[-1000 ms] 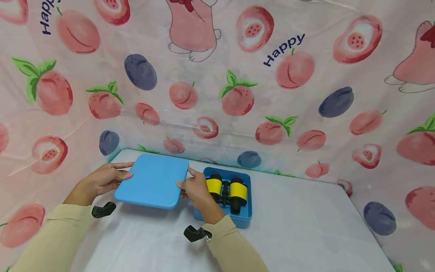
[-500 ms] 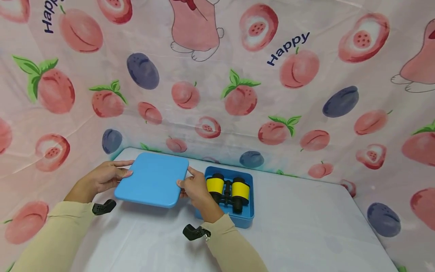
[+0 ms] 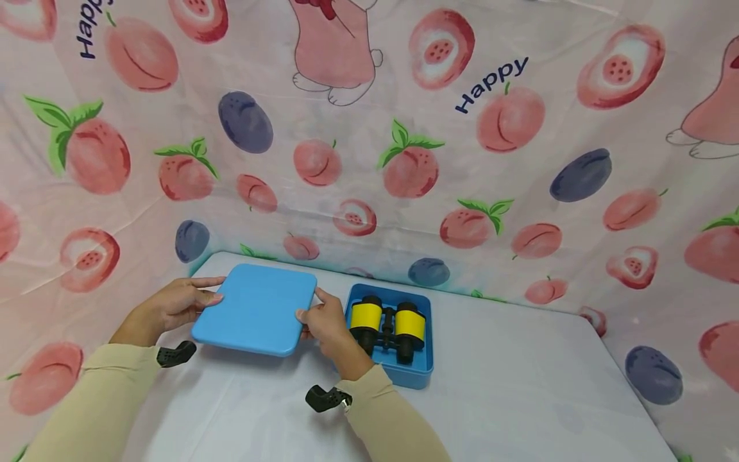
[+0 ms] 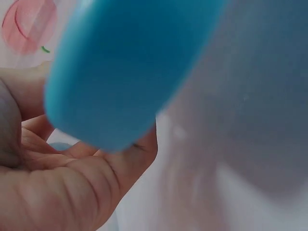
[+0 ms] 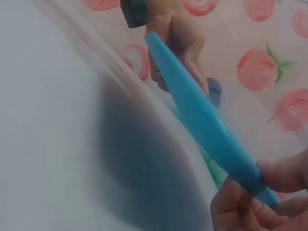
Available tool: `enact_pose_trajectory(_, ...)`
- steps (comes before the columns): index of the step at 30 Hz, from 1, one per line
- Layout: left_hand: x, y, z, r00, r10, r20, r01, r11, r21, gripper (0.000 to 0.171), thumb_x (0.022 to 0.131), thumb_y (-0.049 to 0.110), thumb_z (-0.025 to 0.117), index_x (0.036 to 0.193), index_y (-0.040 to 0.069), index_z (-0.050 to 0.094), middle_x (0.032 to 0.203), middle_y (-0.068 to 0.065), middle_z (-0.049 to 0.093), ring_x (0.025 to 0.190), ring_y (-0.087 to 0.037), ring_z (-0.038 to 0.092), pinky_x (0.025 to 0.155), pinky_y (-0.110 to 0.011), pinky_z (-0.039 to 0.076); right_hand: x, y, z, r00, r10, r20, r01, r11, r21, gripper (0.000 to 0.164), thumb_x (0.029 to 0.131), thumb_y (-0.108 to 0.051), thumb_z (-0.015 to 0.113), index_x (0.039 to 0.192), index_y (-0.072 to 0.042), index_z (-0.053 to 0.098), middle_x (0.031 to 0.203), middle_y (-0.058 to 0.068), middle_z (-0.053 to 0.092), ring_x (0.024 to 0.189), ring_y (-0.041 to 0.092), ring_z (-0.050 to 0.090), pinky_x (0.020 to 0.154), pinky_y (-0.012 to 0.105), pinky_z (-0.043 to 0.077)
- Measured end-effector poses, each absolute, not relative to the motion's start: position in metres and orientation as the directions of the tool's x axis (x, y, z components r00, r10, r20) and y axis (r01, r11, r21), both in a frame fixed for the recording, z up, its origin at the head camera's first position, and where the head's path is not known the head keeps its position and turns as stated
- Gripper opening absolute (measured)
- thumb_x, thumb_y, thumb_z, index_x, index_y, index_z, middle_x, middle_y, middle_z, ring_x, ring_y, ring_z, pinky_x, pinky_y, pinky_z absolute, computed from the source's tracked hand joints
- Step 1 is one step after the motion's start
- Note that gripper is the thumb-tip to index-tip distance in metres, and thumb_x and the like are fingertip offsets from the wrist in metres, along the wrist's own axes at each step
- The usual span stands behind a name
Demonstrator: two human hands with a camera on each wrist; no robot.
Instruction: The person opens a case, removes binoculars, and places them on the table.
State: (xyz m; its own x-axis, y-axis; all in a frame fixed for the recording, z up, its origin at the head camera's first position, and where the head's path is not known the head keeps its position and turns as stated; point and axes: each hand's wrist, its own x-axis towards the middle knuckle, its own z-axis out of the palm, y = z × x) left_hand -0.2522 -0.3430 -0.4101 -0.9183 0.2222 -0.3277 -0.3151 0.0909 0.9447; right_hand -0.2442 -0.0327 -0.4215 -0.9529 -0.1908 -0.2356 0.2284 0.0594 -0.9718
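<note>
A flat blue lid (image 3: 256,309) with rounded corners is held above the table between both hands. My left hand (image 3: 172,307) grips its left edge, thumb on top and fingers below. At the opposite edge my right hand (image 3: 324,322) pinches it the same way. In the right wrist view the lid (image 5: 207,125) appears edge-on, its shadow on the cloth. Just right of my right hand stands an uncovered blue box (image 3: 412,378). Black binoculars (image 3: 388,327) with yellow barrels lie inside it; my right hand hides part of the box's left side.
A white cloth covers the table (image 3: 519,378). Behind and along the sides hangs a pink fruit-print curtain (image 3: 358,160). Each wrist wears a small black camera mount, such as the one (image 3: 326,399) by my right sleeve.
Both hands keep hold of the lid, which has shifted very slightly left and away from the box. The box and binoculars appear a little further right as the head view turns.
</note>
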Motion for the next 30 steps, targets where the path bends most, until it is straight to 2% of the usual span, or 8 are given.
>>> enact_pose_trajectory(12,-0.250,-0.351,-0.421,-0.918,0.204,-0.341,-0.314,0.154,0.937,0.082,0.101,0.010,0.067,0.164,-0.002,0.016,0.101,0.009,0.071,0.087,-0.007,0.070,0.084,-0.028,0.062,-0.241,-0.045,-0.434,-0.946,-0.138,-0.294,0.296,0.009,-0.955,0.070,0.099,-0.003,0.068,0.162,-0.013,0.039,0.081,0.005,0.058,0.061,0.015,0.054,0.058,0.024,0.053)
enact_pose_trajectory(17,-0.250,-0.354,-0.425,-0.917,0.188,-0.351,-0.317,0.187,0.930,0.080,0.101,0.012,0.068,0.164,-0.001,0.021,0.104,0.005,0.063,0.082,-0.007,0.062,0.080,-0.025,0.059,-0.241,-0.049,-0.438,-0.944,-0.122,-0.308,0.311,-0.008,-0.950,0.069,0.098,-0.003,0.069,0.161,-0.014,0.042,0.083,0.007,0.062,0.060,0.015,0.055,0.058,0.025,0.054)
enact_pose_trajectory(22,-0.251,-0.354,-0.429,-0.914,0.187,-0.359,-0.318,0.216,0.923,0.081,0.101,0.014,0.068,0.164,0.001,0.020,0.105,0.004,0.060,0.083,-0.007,0.058,0.080,-0.024,0.057,-0.240,-0.050,-0.441,-0.941,-0.112,-0.321,0.323,-0.003,-0.946,0.069,0.099,-0.004,0.068,0.161,-0.014,0.041,0.080,0.005,0.059,0.059,0.015,0.053,0.057,0.024,0.053)
enact_pose_trajectory(30,-0.251,-0.352,-0.430,-0.905,0.169,-0.391,-0.346,0.244,0.906,0.079,0.101,0.012,0.068,0.164,0.003,0.021,0.107,0.001,0.061,0.089,-0.010,0.060,0.083,-0.026,0.060,-0.242,-0.054,-0.445,-0.940,-0.088,-0.329,0.327,0.031,-0.944,0.069,0.100,-0.005,0.067,0.162,-0.015,0.040,0.081,0.005,0.058,0.059,0.014,0.054,0.056,0.023,0.053)
